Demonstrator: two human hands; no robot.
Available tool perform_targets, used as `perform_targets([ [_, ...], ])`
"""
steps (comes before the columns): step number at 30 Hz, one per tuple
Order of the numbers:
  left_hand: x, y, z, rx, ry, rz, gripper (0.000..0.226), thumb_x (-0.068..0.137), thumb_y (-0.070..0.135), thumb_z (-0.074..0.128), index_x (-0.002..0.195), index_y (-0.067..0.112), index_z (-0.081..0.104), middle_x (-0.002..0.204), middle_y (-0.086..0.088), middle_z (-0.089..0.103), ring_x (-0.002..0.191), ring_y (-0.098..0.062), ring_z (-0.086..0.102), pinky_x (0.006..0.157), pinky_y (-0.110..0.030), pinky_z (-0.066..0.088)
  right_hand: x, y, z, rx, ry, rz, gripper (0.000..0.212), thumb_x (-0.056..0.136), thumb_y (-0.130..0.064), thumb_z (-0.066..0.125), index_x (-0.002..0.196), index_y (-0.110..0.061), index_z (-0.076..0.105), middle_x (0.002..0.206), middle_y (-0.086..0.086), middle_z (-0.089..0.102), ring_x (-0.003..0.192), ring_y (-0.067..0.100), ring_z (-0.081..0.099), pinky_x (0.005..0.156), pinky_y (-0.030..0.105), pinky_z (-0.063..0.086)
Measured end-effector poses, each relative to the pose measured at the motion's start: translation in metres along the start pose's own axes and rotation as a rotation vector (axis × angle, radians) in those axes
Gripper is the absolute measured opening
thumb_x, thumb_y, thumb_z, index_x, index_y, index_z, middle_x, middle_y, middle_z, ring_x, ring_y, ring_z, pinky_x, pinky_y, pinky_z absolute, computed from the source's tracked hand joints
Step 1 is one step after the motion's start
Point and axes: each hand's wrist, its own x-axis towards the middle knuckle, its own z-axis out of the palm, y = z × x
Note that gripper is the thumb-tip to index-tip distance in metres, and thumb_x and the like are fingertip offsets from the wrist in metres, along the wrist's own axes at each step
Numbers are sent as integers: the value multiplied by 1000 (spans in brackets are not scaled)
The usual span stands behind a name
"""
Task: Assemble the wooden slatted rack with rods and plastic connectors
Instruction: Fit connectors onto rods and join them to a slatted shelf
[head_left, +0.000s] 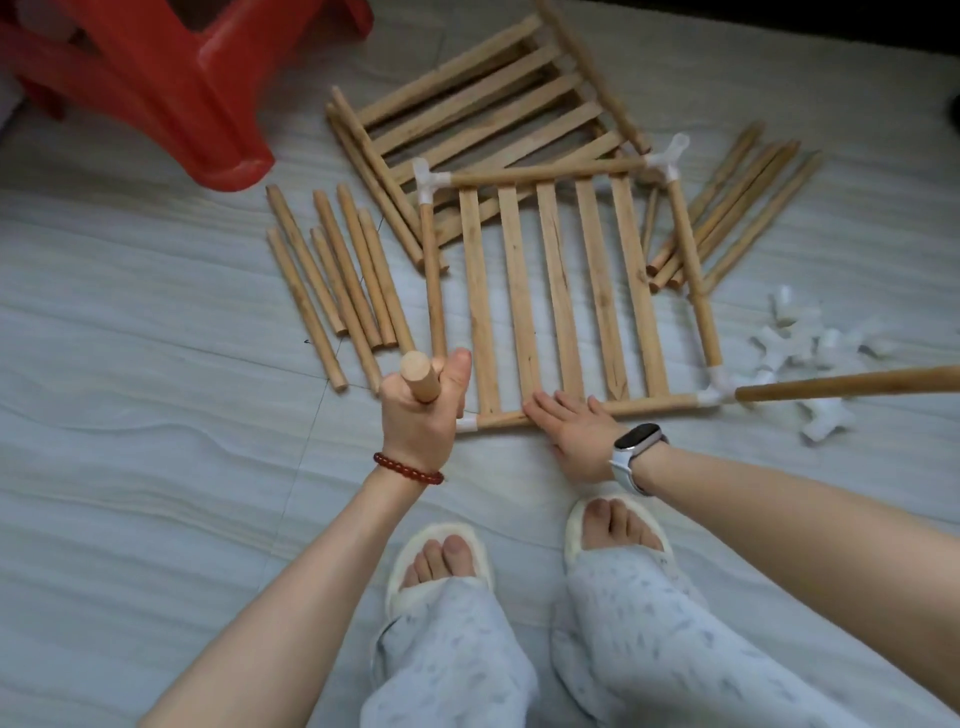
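Slatted panel (561, 296) lies flat on the pale floor (156, 312), five slats running away from the person, framed by round rods with white plastic connectors at the corners. Taken as landmark.

Left hand (421, 415) at the panel's near-left corner. Grip closed in a fist round an upright rod (420, 376); the rod's cut end points up toward the camera, thumb alongside it. Lower end of the rod hidden by the hand, so whether it sits in the corner connector (466, 423) cannot be told. That connector shows just right of the fist. Red bead bracelet (408, 469) on the left wrist.

Right hand (576, 428) lies flat on the panel's near rail, fingers straight and spread, tips touching the near ends of the middle slats. Grip open, pressing, holding nothing. Smartwatch (638, 441) on the right wrist.

Near-right corner connector (719, 389) carries a long rod (852, 382) sticking out to the right, off the frame edge.

Left of the panel: loose rods (332, 280) lying side by side. Beyond its far edge: a second slatted panel (488, 114), partly under the first. Beyond that to the left, a red plastic stool (171, 83). Right of the panel: another bunch of rods (737, 208), and nearer, a heap of spare white connectors (810, 353).

Near side: two feet in pale slippers (519, 551), patterned trousers.
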Motion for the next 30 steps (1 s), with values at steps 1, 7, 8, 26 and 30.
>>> perform_targets([
  [1, 0, 1, -1, 22, -55, 8, 56, 84, 37, 49, 41, 4, 39, 38, -7, 37, 38, -31, 37, 40, -45, 36, -1, -1, -2, -1, -8, 1, 71, 93, -6, 35, 150, -23, -4, 158, -1, -10, 145, 22, -5, 115, 47, -1],
  [7, -6, 9, -7, 135, 28, -77, 50, 87, 28, 51, 49, -5, 45, 47, -17, 46, 50, -33, 50, 55, -42, 44, -10, -9, -10, 12, -32, 33, 74, 91, -3, 36, 150, -23, -5, 158, -2, -11, 145, 21, -7, 116, 47, -2],
  [8, -9, 11, -4, 163, 112, -87, 47, 89, 27, 53, 50, 1, 44, 50, -20, 48, 54, -34, 53, 59, -46, 46, -11, -9, -12, 9, -46, 35, 75, 91, -2, 36, 150, -22, -6, 158, -2, -11, 145, 21, -7, 117, 47, -2],
  [26, 3, 10, -5, 113, -159, -21, 56, 89, 27, 51, 44, -3, 39, 41, -20, 38, 42, -32, 38, 44, -41, 34, -11, -9, -19, 32, -90, 29, 78, 87, -4, 39, 150, -23, -4, 158, -1, -10, 145, 21, -7, 116, 46, -3],
  [30, -8, 18, 1, 217, 137, -70, 44, 88, 21, 61, 52, 19, 37, 48, -9, 44, 48, -33, 50, 51, -48, 43, -13, -11, -17, 30, -85, 33, 81, 87, -4, 41, 150, -24, -5, 158, -2, -11, 145, 21, -8, 116, 45, -3],
])
